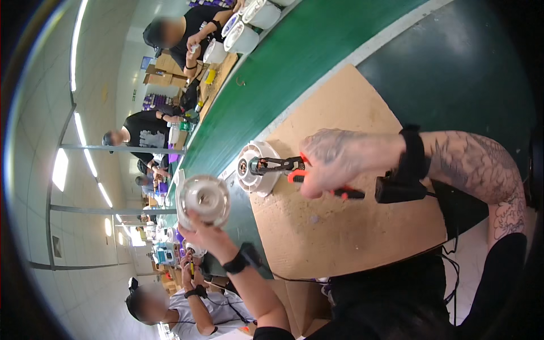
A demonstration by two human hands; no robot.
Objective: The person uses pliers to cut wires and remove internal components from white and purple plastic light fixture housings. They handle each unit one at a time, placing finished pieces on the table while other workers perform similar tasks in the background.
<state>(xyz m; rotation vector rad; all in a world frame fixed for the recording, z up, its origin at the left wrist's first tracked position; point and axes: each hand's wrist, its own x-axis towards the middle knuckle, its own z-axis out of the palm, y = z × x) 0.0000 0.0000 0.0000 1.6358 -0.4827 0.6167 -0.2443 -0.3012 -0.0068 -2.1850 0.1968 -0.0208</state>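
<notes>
My right hand (331, 161) is closed round a pair of pliers (277, 165) with red and black handles. The black jaws reach the middle of a round white plastic housing (266, 184) at the far left edge of a cardboard sheet (351, 238). Coppery metal shows in the housing's centre, next to the jaw tips; whether they grip it I cannot tell. Further left, my left hand (207, 235) grips a second round part, a white disc with a clear rim (204, 198). It is raised off the cardboard and slightly blurred.
A green conveyor belt (272, 73) runs along the far side, past the cardboard. Beyond it, several people work among white tubs (241, 38) and cardboard boxes (164, 71). At lower left, a co-worker in a grey shirt (207, 314) handles a tool. Dark cables (451, 277) hang at lower right.
</notes>
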